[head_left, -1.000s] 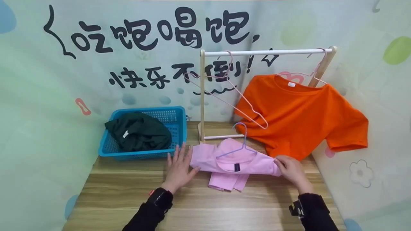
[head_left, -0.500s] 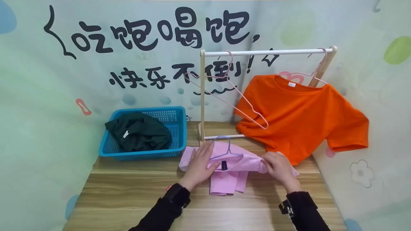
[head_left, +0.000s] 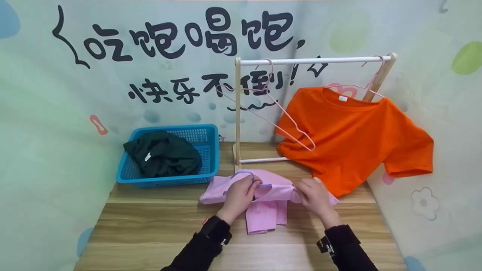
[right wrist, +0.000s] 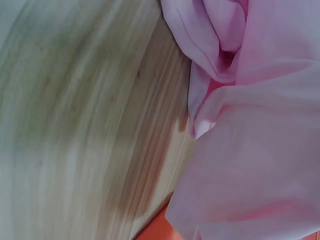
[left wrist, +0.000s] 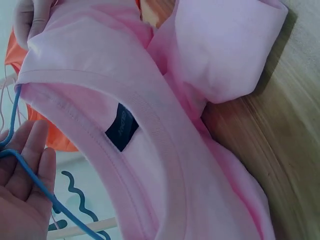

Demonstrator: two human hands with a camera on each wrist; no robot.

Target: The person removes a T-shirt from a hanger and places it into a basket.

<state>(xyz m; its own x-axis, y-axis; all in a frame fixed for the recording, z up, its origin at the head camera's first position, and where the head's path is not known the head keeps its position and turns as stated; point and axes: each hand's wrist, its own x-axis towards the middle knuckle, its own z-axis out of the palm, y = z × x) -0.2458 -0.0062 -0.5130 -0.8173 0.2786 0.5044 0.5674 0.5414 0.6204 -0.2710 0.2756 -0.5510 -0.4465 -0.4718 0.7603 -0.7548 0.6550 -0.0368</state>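
Observation:
A pink T-shirt (head_left: 261,218) lies bunched on the wooden table, its collar facing up with a black label (left wrist: 122,127) inside. Through the neck opening runs a blue-purple clothes hanger (left wrist: 47,192). My left hand (head_left: 239,194) holds this hanger near the base of its hook, fingers behind the wire in the left wrist view. At the shirt's right shoulder, my right hand (head_left: 312,195) pinches the fabric and the hanger's end there is hidden in cloth. The right wrist view shows only pink folds and the tabletop, without the hand.
Behind the shirt stands a clothes rack (head_left: 312,61), carrying an orange T-shirt (head_left: 350,131) on its right and a bare pink hanger (head_left: 313,147) on its left. A blue basket (head_left: 169,180) at back left contains a dark green garment (head_left: 162,154).
My left hand has moved right from beside the left sleeve to the hanger and grips it. The hook has tilted left. Shirt and right hand have shifted left, the right hand still gripping cloth.

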